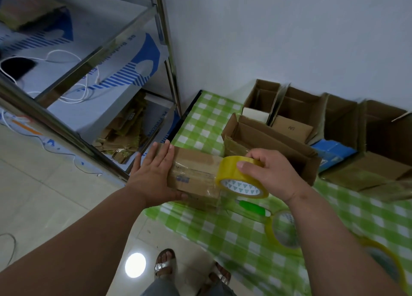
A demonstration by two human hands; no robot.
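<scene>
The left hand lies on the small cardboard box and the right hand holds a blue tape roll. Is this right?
No. In the head view the tape roll is yellow, not blue. The left hand lies on the small cardboard box and the right hand holds the roll.

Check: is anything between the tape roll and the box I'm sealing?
Nothing visible. The tape roll, gripped by the right hand, meets the box at its right end. The left hand lies flat on the box's left end.
</scene>
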